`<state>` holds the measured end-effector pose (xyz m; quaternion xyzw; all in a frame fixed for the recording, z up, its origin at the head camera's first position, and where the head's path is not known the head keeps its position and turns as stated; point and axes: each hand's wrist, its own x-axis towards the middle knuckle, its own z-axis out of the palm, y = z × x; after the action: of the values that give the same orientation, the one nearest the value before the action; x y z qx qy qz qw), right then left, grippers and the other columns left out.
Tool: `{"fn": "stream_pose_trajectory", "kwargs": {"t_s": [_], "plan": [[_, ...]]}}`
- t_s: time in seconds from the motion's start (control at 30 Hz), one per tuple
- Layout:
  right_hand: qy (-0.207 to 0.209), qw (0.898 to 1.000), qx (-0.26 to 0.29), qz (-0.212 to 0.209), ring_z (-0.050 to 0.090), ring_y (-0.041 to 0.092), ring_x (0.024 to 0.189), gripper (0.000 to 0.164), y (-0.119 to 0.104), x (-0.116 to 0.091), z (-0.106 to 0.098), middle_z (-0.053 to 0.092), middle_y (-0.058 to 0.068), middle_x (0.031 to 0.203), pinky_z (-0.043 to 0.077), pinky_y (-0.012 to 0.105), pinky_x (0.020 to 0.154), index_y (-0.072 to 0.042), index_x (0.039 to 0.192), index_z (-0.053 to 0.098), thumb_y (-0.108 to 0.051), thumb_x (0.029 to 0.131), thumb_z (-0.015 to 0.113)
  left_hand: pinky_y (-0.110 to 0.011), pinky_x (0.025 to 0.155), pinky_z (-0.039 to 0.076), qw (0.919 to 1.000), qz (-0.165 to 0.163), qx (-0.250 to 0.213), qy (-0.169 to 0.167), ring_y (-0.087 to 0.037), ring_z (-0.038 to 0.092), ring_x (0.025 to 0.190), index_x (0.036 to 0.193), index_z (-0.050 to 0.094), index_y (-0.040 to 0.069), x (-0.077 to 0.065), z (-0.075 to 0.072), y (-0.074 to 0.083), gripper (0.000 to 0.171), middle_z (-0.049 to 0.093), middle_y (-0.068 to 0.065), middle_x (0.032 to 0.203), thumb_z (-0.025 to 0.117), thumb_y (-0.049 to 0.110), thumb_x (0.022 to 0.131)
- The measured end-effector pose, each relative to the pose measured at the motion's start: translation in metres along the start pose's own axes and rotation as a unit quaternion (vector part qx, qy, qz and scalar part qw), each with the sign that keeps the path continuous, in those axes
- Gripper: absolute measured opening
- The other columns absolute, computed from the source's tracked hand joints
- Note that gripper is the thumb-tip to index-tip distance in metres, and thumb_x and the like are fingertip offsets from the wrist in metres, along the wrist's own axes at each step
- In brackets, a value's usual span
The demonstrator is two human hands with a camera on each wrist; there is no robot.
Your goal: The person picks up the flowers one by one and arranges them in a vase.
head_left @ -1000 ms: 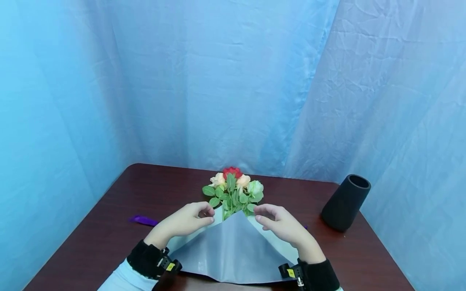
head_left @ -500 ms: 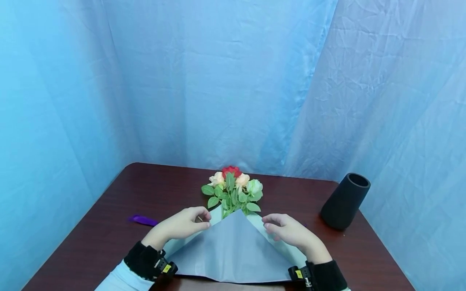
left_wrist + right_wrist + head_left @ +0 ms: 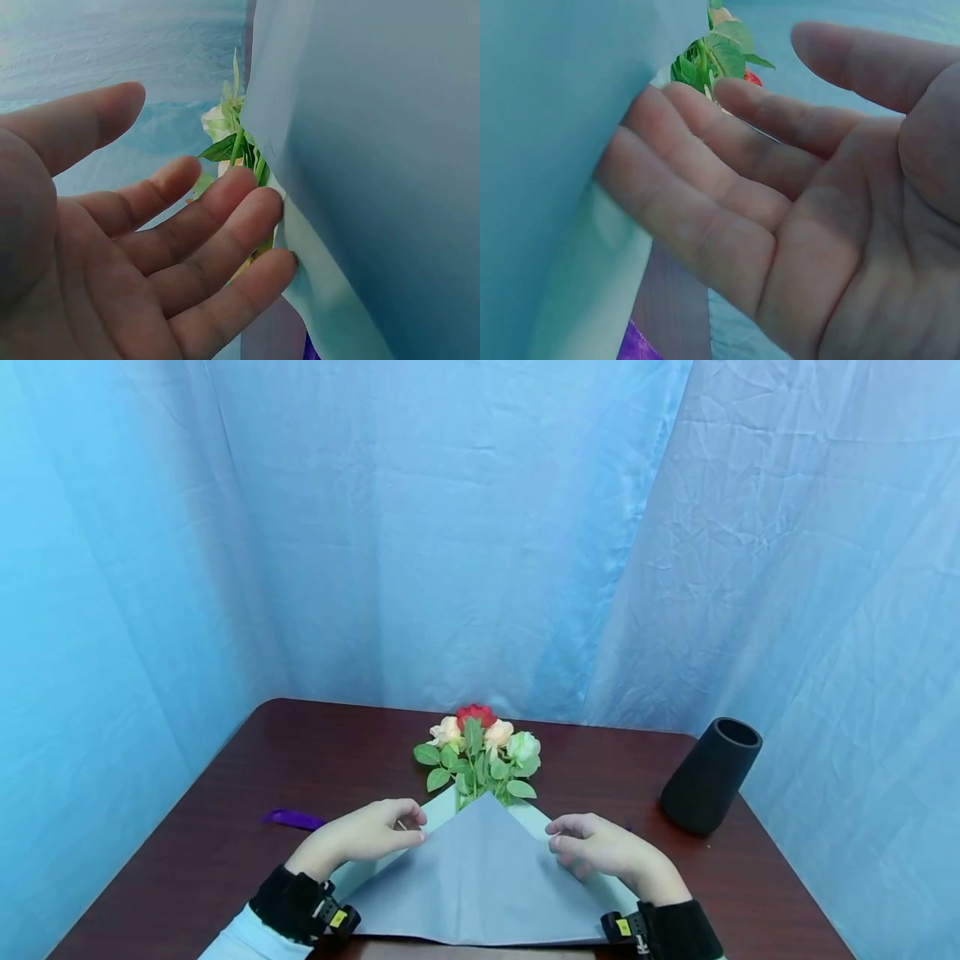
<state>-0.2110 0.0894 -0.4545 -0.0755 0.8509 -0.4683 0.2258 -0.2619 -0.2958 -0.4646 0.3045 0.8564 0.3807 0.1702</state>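
A bouquet of artificial-looking flowers, with a red bloom (image 3: 476,717), two cream ones and a pale green rose (image 3: 523,747), lies on the table, its stems covered by grey-blue wrapping paper (image 3: 472,885). The paper's front part is folded up into a point, over a pale green layer (image 3: 442,810). My left hand (image 3: 375,833) is at the left slanting edge, fingers loosely bent; in the left wrist view its fingertips (image 3: 279,264) meet the paper's edge. On the right edge, my right hand (image 3: 611,847) mirrors it, fingertips (image 3: 622,154) against the paper, thumb apart.
A purple ribbon (image 3: 294,818) sticks out left of the paper, and purple also shows in the right wrist view (image 3: 636,346). A black vase (image 3: 708,781) stands at the table's right side. Blue curtains (image 3: 450,527) hang behind the dark table (image 3: 337,752).
Both hands have slid down and outward along the paper's slanting edges, away from the flowers. The folded paper and bouquet keep about the same place.
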Motion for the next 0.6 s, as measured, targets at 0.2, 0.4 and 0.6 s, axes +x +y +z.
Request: {"fn": "stream_pose_trajectory", "kwargs": {"t_s": [0.2,0.4,0.6], "plan": [[-0.014,1.000,0.008,0.026,0.063,0.029,0.101,0.050,0.004,-0.001,-0.001,0.064,0.012,0.122,0.056,0.047,0.078,0.006,0.138,0.054,-0.028,0.103,0.061,-0.043,0.081,0.051,0.9998,0.002,0.012,-0.015,-0.019,0.061,0.096,0.117,0.065,0.005,-0.003,0.000,-0.006,0.032,0.065,0.001,0.101,0.067,0.031,0.099],[-0.017,1.000,0.008,0.025,0.063,0.028,0.098,0.047,0.005,0.000,-0.001,0.066,0.010,0.117,0.056,0.047,0.077,0.007,0.137,0.055,-0.027,0.104,0.059,-0.041,0.078,0.052,0.9996,-0.005,-0.002,-0.029,-0.019,0.062,0.094,0.116,0.065,0.005,-0.007,0.000,-0.010,0.031,0.066,0.000,0.099,0.067,0.031,0.099],[-0.019,1.000,0.005,0.022,0.064,0.027,0.096,0.043,0.008,0.001,-0.001,0.067,0.009,0.115,0.057,0.046,0.075,0.006,0.134,0.058,-0.026,0.104,0.059,-0.041,0.077,0.052,0.9986,-0.016,-0.010,-0.050,-0.018,0.062,0.090,0.118,0.066,0.005,-0.012,-0.003,-0.011,0.031,0.068,0.000,0.099,0.064,0.031,0.101]]}}
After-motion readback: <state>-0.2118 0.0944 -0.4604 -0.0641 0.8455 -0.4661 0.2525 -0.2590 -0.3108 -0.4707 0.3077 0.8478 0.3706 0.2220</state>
